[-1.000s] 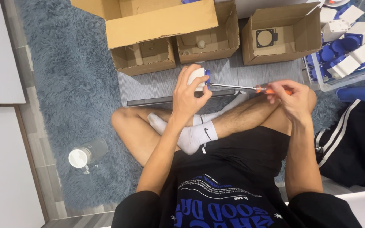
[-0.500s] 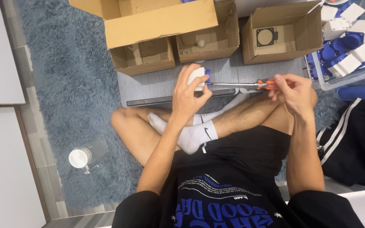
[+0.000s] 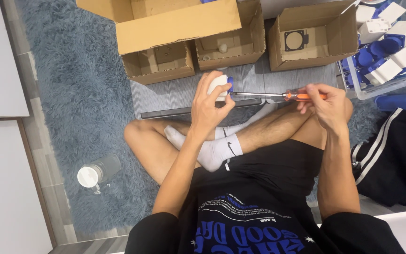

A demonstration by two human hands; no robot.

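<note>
My left hand (image 3: 210, 104) grips a small white and blue plastic socket part (image 3: 219, 86), held up above my crossed legs. My right hand (image 3: 327, 106) holds a screwdriver (image 3: 278, 96) by its orange handle. The metal shaft lies level and its tip meets the blue side of the part. A grey board (image 3: 165, 94) lies on the rug just beyond my shins, under both hands.
Three open cardboard boxes (image 3: 240, 42) stand along the far side; the right one (image 3: 312, 38) holds a black gasket. A clear tray (image 3: 386, 56) of several white and blue parts sits far right. A lidded bottle (image 3: 97, 171) lies on the blue rug at left. Dark clothing (image 3: 395, 160) lies right.
My right hand has shifted slightly while turning the screwdriver's handle. The left hand and the part have stayed in place.
</note>
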